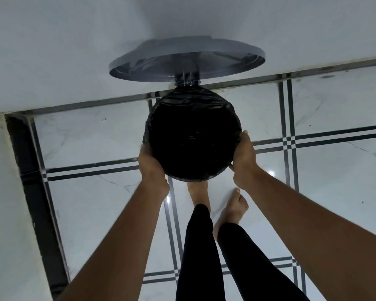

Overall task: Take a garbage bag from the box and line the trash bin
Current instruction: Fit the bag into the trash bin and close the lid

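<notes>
We have the black garbage bag (193, 137) already stretched over the mouth of the trash bin (183, 178), its film folded down outside the rim all the way round as far as we can see. Our left hand (150, 165) and right hand (243, 158) cup the bin's rim from opposite sides, palms against the folded plastic; the fingers wrap the outside and go under, so we judge both hands to be gripping bag and rim together, though the fingertips themselves are hidden.

To finish this step well, we would run the fingers along the rim, pulling the overhang down evenly, and press the slack so the bag sits against the inside wall instead of ballooning. The film is thin; a hard tug at one spot could tear it or drag the far side off.

Beyond the fingers, the grey lid (187, 58) stands open on its hinge, leaning toward the wall (74, 51) just behind the bin, so there is little room that way. To either side of the fingers the tiled floor (323, 170) gives free space. Below the fingers, our bare feet stand near the bin's base, one seemingly at the pedal.
</notes>
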Available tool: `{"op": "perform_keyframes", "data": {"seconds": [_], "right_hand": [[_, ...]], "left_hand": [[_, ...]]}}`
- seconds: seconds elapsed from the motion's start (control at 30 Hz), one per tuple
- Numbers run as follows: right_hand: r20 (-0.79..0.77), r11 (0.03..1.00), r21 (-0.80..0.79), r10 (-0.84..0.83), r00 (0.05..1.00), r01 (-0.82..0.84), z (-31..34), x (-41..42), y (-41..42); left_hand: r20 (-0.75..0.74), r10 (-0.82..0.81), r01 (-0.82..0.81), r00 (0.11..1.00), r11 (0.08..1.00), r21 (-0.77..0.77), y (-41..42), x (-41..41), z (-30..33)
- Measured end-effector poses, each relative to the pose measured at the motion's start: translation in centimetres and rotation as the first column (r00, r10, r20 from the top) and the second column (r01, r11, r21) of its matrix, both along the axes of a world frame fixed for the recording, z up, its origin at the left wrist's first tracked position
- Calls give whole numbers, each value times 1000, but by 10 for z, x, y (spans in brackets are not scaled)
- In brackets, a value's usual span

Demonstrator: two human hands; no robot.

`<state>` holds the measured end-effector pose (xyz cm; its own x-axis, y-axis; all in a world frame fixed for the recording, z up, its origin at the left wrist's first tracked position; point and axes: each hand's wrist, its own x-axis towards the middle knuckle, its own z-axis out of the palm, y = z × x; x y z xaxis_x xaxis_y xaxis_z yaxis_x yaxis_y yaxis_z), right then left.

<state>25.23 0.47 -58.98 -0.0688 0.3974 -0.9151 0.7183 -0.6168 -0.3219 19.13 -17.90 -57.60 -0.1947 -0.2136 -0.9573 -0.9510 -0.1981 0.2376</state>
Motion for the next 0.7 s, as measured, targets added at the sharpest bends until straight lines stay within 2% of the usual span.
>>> {"op": "perform_keyframes", "data": {"seconds": [0.1,0.17,0.2,0.27,0.33,0.4,0.43,0.5,0.6,0.7], "right_hand": [[32,991,95,89,995,-92,3,4,7],[45,959,214,178,983,-184,14,8,9],[22,930,289,232,973,-228,20,11,10],[-50,877,390,325,944,-281,41,11,9],[-88,833,456,392,916,-313,75,2,9],[-182,803,520,437,881,-291,162,-15,16],[-190,780,550,466,864,-299,172,-22,16],[-210,714,633,532,820,-301,190,-40,22],[-190,586,752,629,754,-300,206,-59,24],[-174,524,783,701,692,-334,203,-71,29]], "left_hand": [[27,37,-37,999,999,10,-3,-3,2],[33,20,-16,999,993,-117,-1,-6,6],[10,-17,18,1000,979,-203,0,-7,11],[-86,-231,189,969,920,-344,8,-11,32],[-217,-493,362,843,816,-450,14,-11,54],[-327,-679,462,657,706,-538,24,-20,140],[-373,-743,477,556,653,-588,28,-18,149],[-466,-804,455,369,593,-664,39,-23,168],[-503,-855,341,124,513,-788,45,-30,185],[-478,-877,291,49,470,-833,50,-45,196]]}}
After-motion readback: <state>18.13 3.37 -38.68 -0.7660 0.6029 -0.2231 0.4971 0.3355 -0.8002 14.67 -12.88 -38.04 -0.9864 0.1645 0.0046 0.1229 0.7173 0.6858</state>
